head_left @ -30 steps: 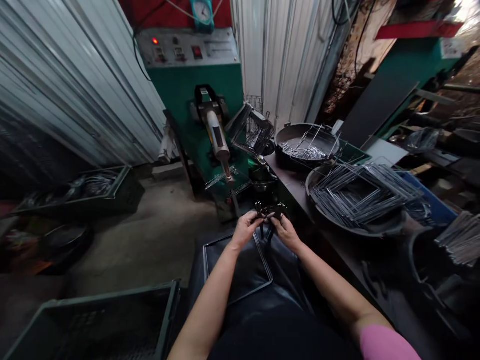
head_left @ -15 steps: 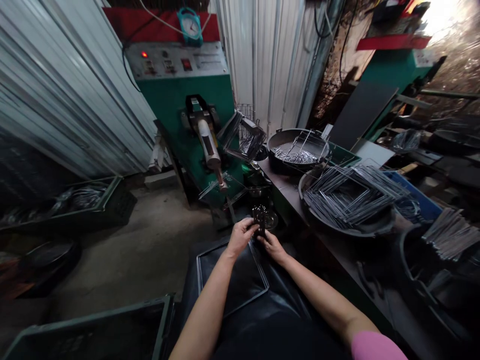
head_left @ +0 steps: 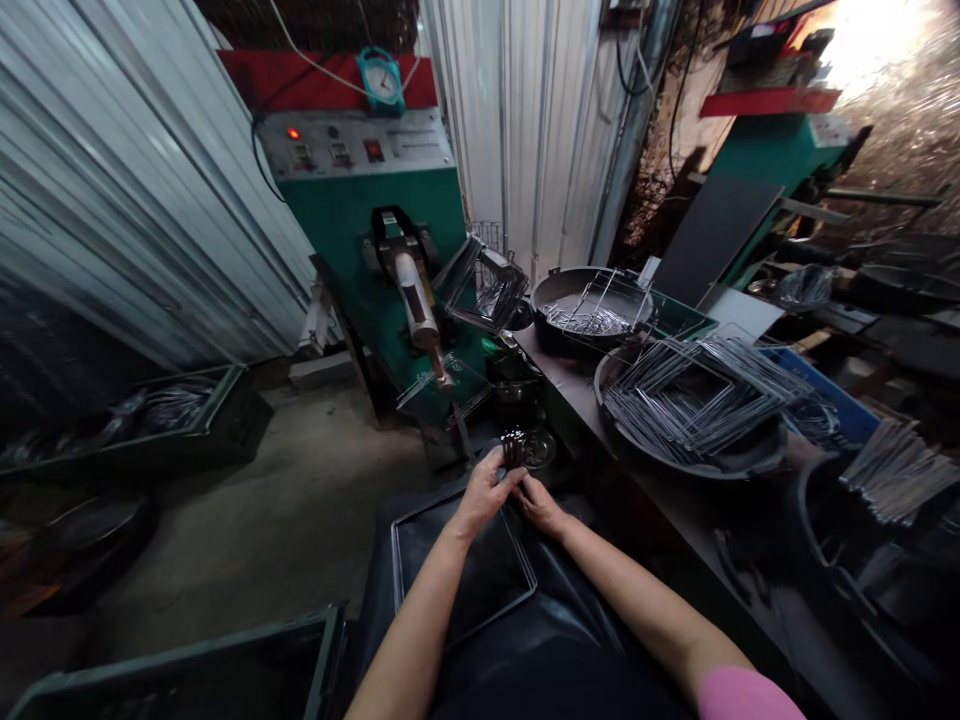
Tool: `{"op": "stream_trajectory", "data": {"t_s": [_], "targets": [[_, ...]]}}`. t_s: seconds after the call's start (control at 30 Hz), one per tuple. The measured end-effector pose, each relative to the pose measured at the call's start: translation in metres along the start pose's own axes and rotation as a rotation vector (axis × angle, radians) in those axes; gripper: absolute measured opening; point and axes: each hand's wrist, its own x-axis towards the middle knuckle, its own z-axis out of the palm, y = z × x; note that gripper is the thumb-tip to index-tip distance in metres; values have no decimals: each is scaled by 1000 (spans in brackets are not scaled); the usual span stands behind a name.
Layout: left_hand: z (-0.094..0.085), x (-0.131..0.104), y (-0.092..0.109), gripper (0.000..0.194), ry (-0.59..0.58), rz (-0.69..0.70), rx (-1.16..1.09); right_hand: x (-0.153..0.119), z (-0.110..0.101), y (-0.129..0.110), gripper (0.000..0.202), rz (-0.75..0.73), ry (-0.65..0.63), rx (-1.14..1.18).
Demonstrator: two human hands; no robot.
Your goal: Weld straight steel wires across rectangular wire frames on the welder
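Observation:
My left hand (head_left: 484, 492) is closed around a small bundle of dark, thin metal pieces (head_left: 514, 450) with shiny tips. My right hand (head_left: 541, 505) touches the lower end of the same bundle, its fingers bent and partly hidden behind my left hand. Both hands are above my lap, close together. Under them, thin rectangular wire frames (head_left: 534, 588) lie on a black apron (head_left: 570, 600). Just beyond my fingers is a round shiny bowl (head_left: 540, 448). In front stands a green machine (head_left: 337, 215) with a thick metal arm (head_left: 416, 305) pointing down toward me.
On the bench (head_left: 555, 375) to the right, one round pan (head_left: 544, 330) holds small wire pieces and another pan (head_left: 611, 425) a heap of wire frames. A bundle of rods (head_left: 896, 470) sticks out of a black tub (head_left: 814, 545). Green crates (head_left: 225, 400) stand on the floor at left.
My hands have drawn closer together, the right one shifting slightly left. The bundle has tipped lower and to the left. The camera view has tilted up a little.

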Motion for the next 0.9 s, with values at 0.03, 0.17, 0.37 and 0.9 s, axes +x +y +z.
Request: {"op": "stream_trajectory", "data": {"t_s": [0.03,0.17,0.37,0.9], "targets": [[3,0,2,31,-7,-11,-65,0,0,1,37,-5,-6,-3],[12,2,3,30,-58,-89,-295,-3,3,7,33,-33,-5,-49],[11,4,-7,25,-25,-165,-391,-3,5,12,19,-16,40,-174],[16,5,-10,25,-76,-202,-535,-5,0,17,25,37,-9,-99]]}}
